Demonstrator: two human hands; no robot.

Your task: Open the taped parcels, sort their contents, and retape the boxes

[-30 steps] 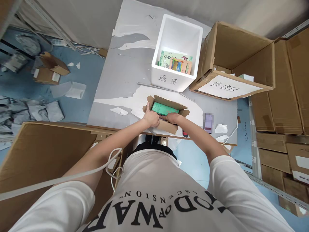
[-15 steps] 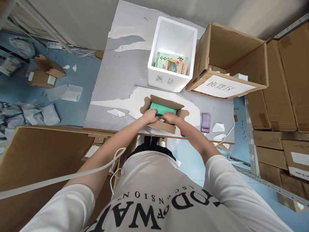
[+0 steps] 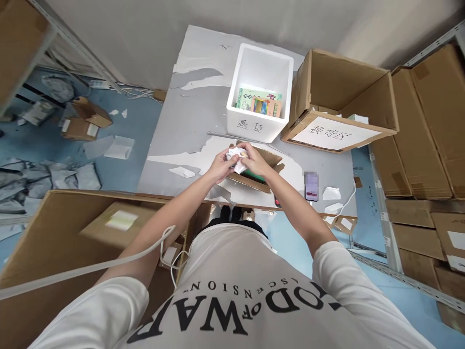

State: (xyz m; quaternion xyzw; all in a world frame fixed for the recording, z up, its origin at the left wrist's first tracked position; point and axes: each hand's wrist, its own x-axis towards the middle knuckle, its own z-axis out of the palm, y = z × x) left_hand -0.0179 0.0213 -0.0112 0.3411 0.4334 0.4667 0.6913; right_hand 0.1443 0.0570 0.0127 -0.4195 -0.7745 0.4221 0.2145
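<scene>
Between my two hands is a crumpled piece of white paper, held above an opened cardboard box. My left hand grips the paper from the left, thumb on top. From the right, my right hand has its fingers closed on the same paper. Beneath them the small cardboard box stands with its flaps raised. Part of a green box shows inside it; my hands hide the remainder.
Behind stands a white foam box holding flat printed packs. A large labelled carton is beside it. A phone and paper scraps lie at right on the table. A big carton is at my left.
Both hands have come up out of the small box and now hold crumpled white paper. The view has shifted slightly.
</scene>
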